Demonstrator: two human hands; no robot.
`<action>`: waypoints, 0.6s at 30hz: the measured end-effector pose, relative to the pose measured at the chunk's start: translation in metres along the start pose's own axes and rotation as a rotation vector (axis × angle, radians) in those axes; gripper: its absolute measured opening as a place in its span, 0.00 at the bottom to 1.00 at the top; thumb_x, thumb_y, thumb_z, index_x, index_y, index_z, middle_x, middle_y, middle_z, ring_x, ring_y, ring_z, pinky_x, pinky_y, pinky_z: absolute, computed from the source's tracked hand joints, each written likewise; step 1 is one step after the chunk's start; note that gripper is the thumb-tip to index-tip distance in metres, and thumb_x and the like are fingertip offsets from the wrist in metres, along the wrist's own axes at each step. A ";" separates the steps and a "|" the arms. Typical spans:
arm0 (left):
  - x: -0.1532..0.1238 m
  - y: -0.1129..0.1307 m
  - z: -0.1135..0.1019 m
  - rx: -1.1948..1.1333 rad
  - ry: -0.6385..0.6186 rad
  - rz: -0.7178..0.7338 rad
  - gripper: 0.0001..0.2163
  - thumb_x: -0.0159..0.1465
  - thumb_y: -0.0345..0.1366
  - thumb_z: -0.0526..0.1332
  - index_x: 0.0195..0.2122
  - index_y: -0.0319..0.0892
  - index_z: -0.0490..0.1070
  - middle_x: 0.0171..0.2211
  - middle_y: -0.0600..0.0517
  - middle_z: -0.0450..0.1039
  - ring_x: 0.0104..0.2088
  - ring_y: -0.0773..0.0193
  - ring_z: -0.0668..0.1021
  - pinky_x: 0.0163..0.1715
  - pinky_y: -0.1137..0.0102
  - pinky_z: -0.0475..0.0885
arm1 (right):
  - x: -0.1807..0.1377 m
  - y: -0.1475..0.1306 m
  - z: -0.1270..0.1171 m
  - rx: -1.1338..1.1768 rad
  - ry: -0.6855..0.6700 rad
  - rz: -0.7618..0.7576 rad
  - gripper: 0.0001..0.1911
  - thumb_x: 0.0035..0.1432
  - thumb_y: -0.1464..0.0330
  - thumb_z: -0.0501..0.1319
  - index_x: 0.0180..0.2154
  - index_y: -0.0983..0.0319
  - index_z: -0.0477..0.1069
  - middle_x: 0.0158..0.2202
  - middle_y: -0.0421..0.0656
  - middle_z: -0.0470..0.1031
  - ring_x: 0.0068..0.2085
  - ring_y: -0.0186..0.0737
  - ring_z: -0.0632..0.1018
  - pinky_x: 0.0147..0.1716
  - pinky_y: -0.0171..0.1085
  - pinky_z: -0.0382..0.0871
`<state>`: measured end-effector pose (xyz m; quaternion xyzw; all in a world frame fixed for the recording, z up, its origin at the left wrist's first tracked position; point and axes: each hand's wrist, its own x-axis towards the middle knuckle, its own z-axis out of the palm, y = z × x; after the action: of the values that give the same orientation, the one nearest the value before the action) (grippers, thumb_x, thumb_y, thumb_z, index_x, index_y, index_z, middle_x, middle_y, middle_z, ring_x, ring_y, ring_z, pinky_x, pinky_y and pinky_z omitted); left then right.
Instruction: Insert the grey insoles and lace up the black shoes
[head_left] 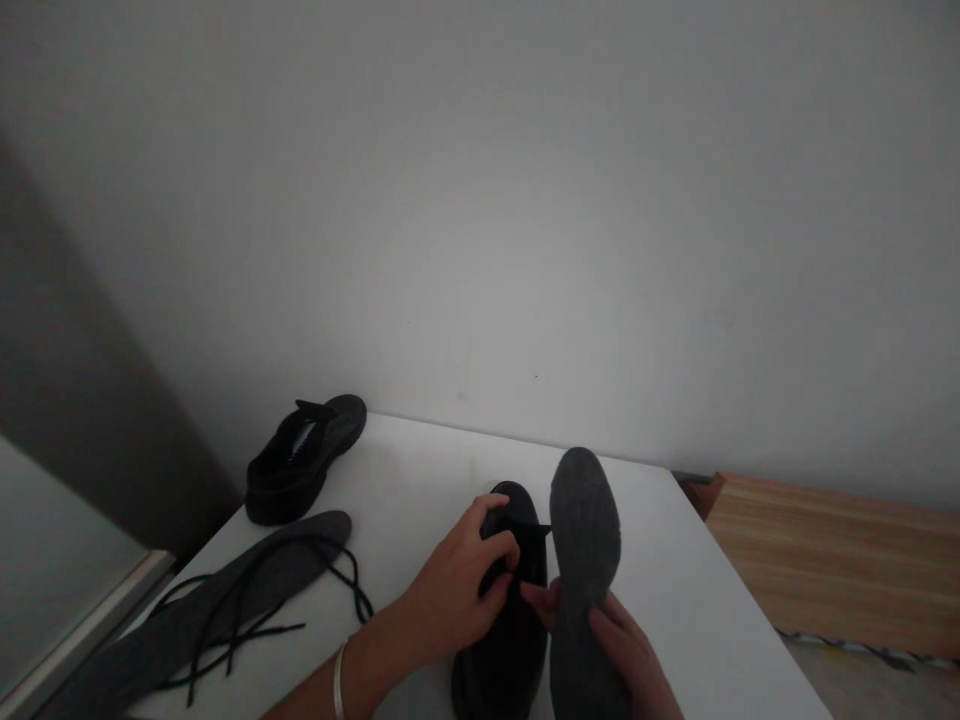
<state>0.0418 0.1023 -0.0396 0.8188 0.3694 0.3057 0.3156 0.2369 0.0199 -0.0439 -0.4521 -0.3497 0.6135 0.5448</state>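
Note:
A black shoe (499, 660) stands on the white table in front of me, toe pointing away. My left hand (469, 575) grips its upper near the tongue, fingers curled over the opening; a bracelet circles that wrist. In my right hand (626, 645) is a grey insole (585, 530), held upright just right of the shoe, thumb on its face. Right fingertips reach toward the shoe's side; whether they touch it I cannot tell. Inside the shoe is too dark to make out.
A second black shoe (304, 460) sits at the table's back left corner. Another grey insole (262, 570) lies left with black shoelaces (240, 620) across it. The white table (705, 600) meets a pale wall (480, 250). A wooden board (832, 560) is beyond its right edge.

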 end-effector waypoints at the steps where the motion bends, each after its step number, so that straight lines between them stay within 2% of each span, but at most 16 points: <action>1: 0.001 -0.002 0.001 0.013 -0.031 -0.003 0.18 0.54 0.20 0.57 0.42 0.44 0.74 0.68 0.43 0.53 0.66 0.47 0.64 0.63 0.54 0.62 | 0.001 0.001 -0.001 0.060 0.023 0.015 0.22 0.51 0.51 0.71 0.41 0.60 0.81 0.45 0.51 0.84 0.51 0.57 0.81 0.55 0.49 0.72; 3: 0.002 -0.008 0.001 0.007 -0.050 -0.037 0.24 0.53 0.18 0.56 0.48 0.44 0.74 0.68 0.43 0.55 0.66 0.47 0.64 0.65 0.53 0.60 | 0.000 0.001 -0.004 0.155 0.106 -0.001 0.21 0.50 0.52 0.71 0.40 0.59 0.82 0.45 0.49 0.84 0.51 0.56 0.81 0.56 0.48 0.72; 5: 0.001 -0.013 0.001 -0.036 -0.028 -0.093 0.25 0.51 0.18 0.54 0.49 0.43 0.74 0.65 0.43 0.62 0.64 0.49 0.66 0.65 0.53 0.60 | -0.004 -0.001 -0.009 0.192 0.149 -0.009 0.20 0.49 0.53 0.72 0.39 0.59 0.82 0.44 0.48 0.84 0.51 0.56 0.81 0.55 0.48 0.72; 9: -0.006 -0.013 0.004 -0.171 0.005 -0.159 0.28 0.48 0.18 0.54 0.49 0.43 0.73 0.57 0.44 0.67 0.59 0.51 0.70 0.61 0.55 0.65 | -0.005 -0.007 -0.022 0.110 0.196 -0.039 0.22 0.48 0.52 0.73 0.40 0.60 0.82 0.45 0.50 0.83 0.52 0.59 0.81 0.54 0.51 0.74; 13: -0.014 -0.009 0.016 -0.222 0.035 -0.157 0.28 0.51 0.22 0.57 0.54 0.44 0.70 0.56 0.44 0.64 0.57 0.50 0.69 0.52 0.59 0.73 | -0.003 -0.020 -0.027 -0.152 0.168 -0.092 0.21 0.52 0.52 0.70 0.39 0.60 0.81 0.43 0.50 0.84 0.46 0.55 0.84 0.45 0.44 0.79; 16: -0.016 -0.010 0.023 -0.253 0.066 -0.160 0.27 0.54 0.24 0.58 0.56 0.44 0.68 0.56 0.43 0.62 0.57 0.50 0.67 0.48 0.60 0.74 | -0.009 -0.038 -0.026 -0.462 0.150 -0.244 0.16 0.59 0.54 0.65 0.41 0.58 0.80 0.43 0.48 0.83 0.43 0.48 0.84 0.42 0.37 0.79; 18: -0.016 -0.013 0.024 -0.273 0.052 -0.169 0.29 0.54 0.24 0.58 0.58 0.44 0.66 0.57 0.43 0.60 0.58 0.50 0.66 0.50 0.59 0.73 | -0.016 -0.053 -0.026 -0.670 0.143 -0.364 0.13 0.60 0.56 0.65 0.41 0.56 0.80 0.42 0.47 0.82 0.41 0.46 0.84 0.38 0.34 0.80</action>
<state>0.0453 0.0894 -0.0677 0.7262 0.4001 0.3467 0.4386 0.2802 0.0110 -0.0015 -0.5774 -0.5664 0.3254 0.4899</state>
